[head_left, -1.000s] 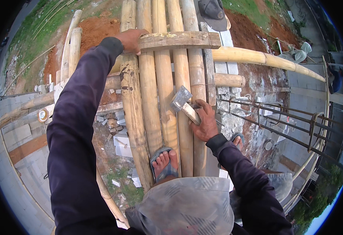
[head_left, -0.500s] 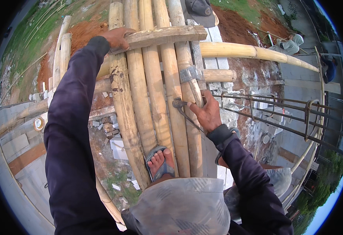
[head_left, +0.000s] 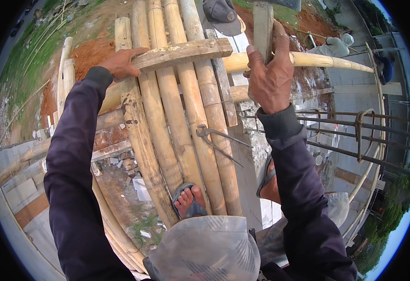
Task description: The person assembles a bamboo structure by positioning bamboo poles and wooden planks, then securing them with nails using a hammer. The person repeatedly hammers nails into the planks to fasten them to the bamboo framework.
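My left hand (head_left: 119, 63) grips the left end of a short, rough wood block (head_left: 186, 53), which lies crosswise over several bamboo poles (head_left: 169, 126). My right hand (head_left: 274, 77) is raised to the right of the block, closed around the wooden handle (head_left: 263, 35) of a hammer. Its dark metal head (head_left: 287, 3) is partly cut off at the upper edge. Open-handled tower pincers (head_left: 206, 132) rest on the poles below the block, touched by neither hand. A narrow wood strip (head_left: 223, 89) lies along the right side of the poles.
My sandalled foot (head_left: 189, 199) stands on the poles, high above rubble. A dark cap (head_left: 222, 18) lies at the far end. A steel rebar cage (head_left: 362, 133) juts in from the right, below a crosswise bamboo pole (head_left: 327, 61). Two people (head_left: 334, 47) are farther off.
My right hand has left the pincers and lifted the hammer from the poles up and to the right. My left hand stays on the wood block.
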A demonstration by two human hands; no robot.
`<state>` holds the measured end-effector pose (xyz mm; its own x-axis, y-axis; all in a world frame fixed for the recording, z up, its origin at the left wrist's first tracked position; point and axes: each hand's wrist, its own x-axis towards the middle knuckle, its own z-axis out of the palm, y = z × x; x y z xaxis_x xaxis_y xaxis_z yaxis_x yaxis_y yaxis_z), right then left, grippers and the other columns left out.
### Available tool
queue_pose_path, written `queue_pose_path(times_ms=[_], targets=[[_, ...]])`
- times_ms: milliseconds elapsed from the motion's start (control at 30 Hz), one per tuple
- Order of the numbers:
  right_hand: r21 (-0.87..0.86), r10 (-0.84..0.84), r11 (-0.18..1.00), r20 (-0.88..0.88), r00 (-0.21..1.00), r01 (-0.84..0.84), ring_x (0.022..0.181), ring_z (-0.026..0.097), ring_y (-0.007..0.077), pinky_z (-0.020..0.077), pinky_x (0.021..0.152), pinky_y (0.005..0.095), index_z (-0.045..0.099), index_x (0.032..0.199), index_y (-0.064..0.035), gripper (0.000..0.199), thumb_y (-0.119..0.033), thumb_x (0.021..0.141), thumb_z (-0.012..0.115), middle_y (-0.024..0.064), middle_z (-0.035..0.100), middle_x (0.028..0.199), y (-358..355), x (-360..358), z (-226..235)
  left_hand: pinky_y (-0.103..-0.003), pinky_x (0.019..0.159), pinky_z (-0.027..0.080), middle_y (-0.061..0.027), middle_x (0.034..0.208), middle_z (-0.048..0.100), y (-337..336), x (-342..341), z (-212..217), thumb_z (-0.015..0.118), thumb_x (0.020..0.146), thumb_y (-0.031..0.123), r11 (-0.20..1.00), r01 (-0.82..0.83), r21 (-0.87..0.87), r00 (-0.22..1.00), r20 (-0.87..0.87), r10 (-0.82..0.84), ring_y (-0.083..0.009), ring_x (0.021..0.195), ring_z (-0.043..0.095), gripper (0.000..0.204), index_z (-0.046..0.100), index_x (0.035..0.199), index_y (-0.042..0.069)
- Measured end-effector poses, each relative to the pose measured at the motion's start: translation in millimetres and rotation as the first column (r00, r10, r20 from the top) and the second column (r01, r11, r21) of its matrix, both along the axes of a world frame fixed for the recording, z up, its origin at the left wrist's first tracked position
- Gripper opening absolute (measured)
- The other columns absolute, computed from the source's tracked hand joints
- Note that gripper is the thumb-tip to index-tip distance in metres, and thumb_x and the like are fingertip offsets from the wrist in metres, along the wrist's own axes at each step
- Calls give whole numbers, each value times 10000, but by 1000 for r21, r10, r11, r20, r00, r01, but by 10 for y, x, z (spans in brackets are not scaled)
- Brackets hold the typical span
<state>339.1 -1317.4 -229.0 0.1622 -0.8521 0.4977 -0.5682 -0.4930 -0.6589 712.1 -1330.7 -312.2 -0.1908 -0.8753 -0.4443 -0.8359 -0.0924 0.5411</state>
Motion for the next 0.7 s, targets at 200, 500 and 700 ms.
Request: queue_pose_path(times_ms=[200, 500, 700], targets=[[387, 43, 913, -403, 914, 127, 921, 646, 505, 489, 824, 564, 261, 1520, -92, 677, -44, 902, 534, 344, 648, 959, 42, 88, -383, -431, 952, 497, -228, 1186, 646, -21, 13, 38, 727, 733, 117, 998, 66, 9, 997, 42, -67, -360, 1047, 632, 824, 423, 1496, 175], [-42, -37, 998, 104, 994, 41, 779, 660, 481, 510, 701, 516, 296, 1399, 40, 530, -46, 935, 539, 314, 641, 876, -260, -42, 257, -401, 960, 488, -220, 1171, 657, -9, -44, 74, 724, 708, 88, 996, 72, -45, 996, 61, -69, -346, 1071, 629, 843, 424, 1494, 152], [588, 215, 799, -472, 855, 123, 935, 603, 567, 472, 818, 573, 308, 1378, 6, 514, -53, 917, 529, 401, 611, 981, 11, 7, -618, -393, 965, 487, -225, 1171, 655, -8, -36, 73, 713, 710, 58, 1000, 21, 8, 999, 48, -22, -343, 1081, 631, 844, 423, 1496, 153]])
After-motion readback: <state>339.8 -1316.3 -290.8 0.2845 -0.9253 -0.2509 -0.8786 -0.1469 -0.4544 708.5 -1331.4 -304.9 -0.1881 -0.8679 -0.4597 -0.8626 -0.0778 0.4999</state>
